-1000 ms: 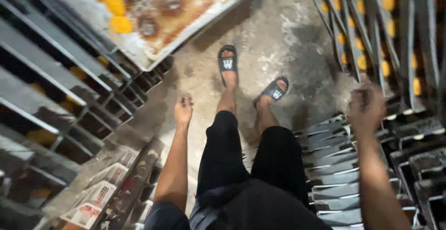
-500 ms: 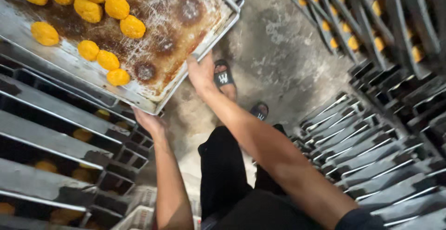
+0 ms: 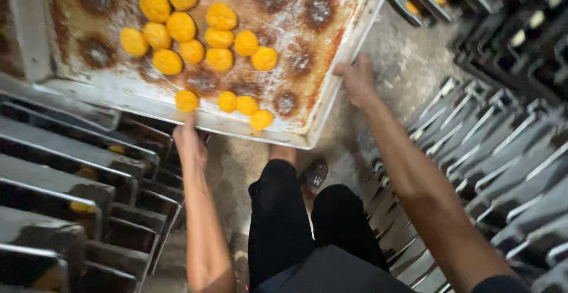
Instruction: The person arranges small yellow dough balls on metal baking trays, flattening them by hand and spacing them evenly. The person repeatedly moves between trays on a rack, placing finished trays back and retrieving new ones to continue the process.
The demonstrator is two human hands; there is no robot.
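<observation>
Held level over the concrete floor (image 3: 408,62): a large, stained metal baking tray (image 3: 331,86), its near-right corner jutting out above the legs. Clustered toward its left half and along the near edge, yellow-orange round buns (image 3: 204,39); elsewhere only dark burnt rings. Gripping the near edge from below, close to the left end, the left hand (image 3: 188,142), fingers curled under the rim and clamped on it. Pinching the right edge about midway, the right hand (image 3: 357,80), closed on the rim. By all appearance mid-carry or mid-slide, tray borne at two edges between racks. Called for next, probably: keeping it flat so the loose buns near the edge do not roll off, and lining it up with a rack rail. At left, a rack of metal shelves (image 3: 65,169), close under the tray; at right, another tray rack (image 3: 503,151) with more buns on it, leaving a narrow aisle. Below, black trousers (image 3: 281,216) and a sandalled foot (image 3: 316,175).
</observation>
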